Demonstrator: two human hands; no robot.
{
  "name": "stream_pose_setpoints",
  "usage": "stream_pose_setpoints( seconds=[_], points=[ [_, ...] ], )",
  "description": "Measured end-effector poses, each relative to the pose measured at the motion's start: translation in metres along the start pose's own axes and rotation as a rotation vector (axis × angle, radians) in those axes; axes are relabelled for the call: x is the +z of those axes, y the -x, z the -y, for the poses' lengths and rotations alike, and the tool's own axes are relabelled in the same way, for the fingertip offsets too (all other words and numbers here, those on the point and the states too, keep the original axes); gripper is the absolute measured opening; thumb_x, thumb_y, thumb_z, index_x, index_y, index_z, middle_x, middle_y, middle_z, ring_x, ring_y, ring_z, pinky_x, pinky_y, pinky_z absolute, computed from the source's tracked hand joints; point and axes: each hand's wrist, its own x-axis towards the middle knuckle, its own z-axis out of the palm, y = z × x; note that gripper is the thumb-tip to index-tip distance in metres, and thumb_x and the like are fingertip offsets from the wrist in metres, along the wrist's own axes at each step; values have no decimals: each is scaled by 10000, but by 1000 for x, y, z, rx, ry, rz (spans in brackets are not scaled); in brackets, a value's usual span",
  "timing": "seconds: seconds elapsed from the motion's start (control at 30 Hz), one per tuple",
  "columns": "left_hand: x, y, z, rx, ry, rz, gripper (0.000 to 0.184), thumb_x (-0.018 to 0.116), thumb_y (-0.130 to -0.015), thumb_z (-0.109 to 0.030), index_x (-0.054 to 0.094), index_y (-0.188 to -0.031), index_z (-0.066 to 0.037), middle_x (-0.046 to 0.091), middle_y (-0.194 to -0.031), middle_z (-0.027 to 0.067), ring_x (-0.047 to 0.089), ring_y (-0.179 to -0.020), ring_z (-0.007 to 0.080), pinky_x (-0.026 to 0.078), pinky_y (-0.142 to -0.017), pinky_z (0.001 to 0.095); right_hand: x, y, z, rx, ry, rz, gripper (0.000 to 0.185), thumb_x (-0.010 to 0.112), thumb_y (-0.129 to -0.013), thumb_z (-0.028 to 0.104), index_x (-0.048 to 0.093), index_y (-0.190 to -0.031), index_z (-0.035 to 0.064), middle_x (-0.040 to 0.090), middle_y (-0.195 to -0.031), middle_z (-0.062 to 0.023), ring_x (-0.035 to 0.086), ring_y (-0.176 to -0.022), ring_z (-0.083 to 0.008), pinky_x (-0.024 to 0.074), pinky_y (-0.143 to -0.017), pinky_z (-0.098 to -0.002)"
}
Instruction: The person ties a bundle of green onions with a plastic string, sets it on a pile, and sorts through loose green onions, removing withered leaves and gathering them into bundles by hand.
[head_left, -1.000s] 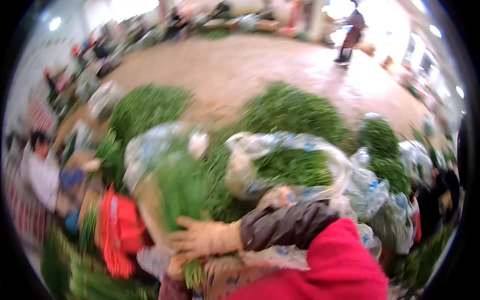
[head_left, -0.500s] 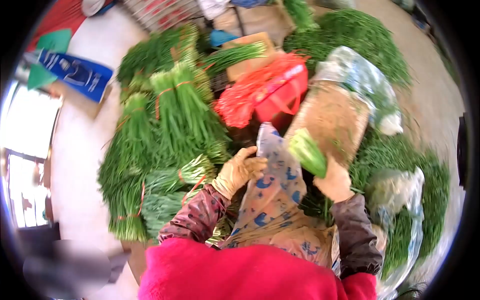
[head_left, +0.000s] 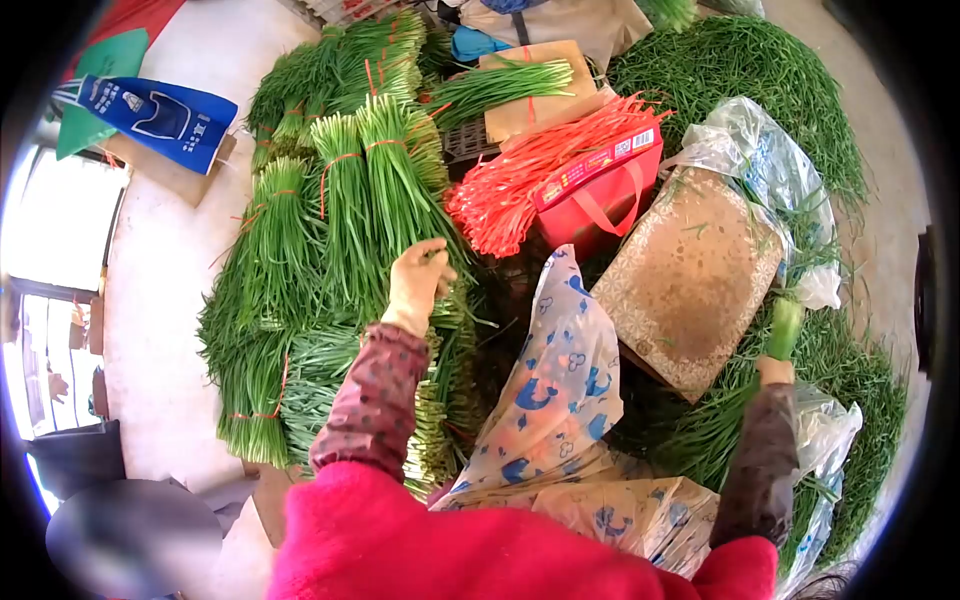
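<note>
Right hand (head_left: 776, 371), clenched round greens (head_left: 787, 328), moved off board (head_left: 690, 275) rightward; left hand (head_left: 418, 285), fingers loosely curled, moved from apron (head_left: 565, 375) toward tied bunches (head_left: 385, 190).

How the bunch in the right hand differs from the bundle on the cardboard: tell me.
The held bunch is gripped in the right hand; the tied bundle lies on cardboard. The tied bundle shows a red tie; the held bunch shows none. Both are green.

Green stalk bunch (head_left: 786, 330), gripped near cut ends, leaves trailing
</note>
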Motion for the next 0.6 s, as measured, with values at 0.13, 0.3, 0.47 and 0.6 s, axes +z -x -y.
stream_pose_setpoints(
  seconds=[0.13, 0.3, 0.47, 0.6],
  points=[
    [27, -50, 3, -33, -27, -24, 354, 622, -894, -69, 551, -1238, -24, 653, -672, 85, 481, -426, 109, 366, -396, 264, -25, -7, -44, 0, -360, 57, 361, 706, -704, 225, 666, -957, -30, 687, -910, -178, 662, -842, -287, 503, -781, -368],
    [32, -101, 37, 357, -750, -184, 331, 671, -858, -118, 631, -1186, -138, 662, -723, 64, 618, -635, 182, 491, -583, 324, -20, 68, -35, -270, -571, 116, 441, 727, -672, 130, 595, -1070, -9, 651, -872, -89, 601, -743, -211, 486, -707, -323],
    [30, -100, 22, 423, -966, -187, 268, 625, -874, -264, 666, -1122, -170, 699, -888, 119, 663, -850, 291, 513, -757, 373, -3, 118, -23, -344, -723, 228, 455, 720, -677, 98, 586, -1103, 10, 642, -864, -78, 598, -749, -195, 484, -704, -329],
    [25, -91, 9, 479, -1110, -173, 244, 541, -911, -324, 661, -1073, -186, 688, -891, 152, 654, -838, 347, 511, -742, 426, 11, 133, -19, -385, -688, 236, 434, 710, -687, 84, 581, -1097, 18, 626, -861, -61, 587, -754, -194, 475, -705, -328]
  ],
)
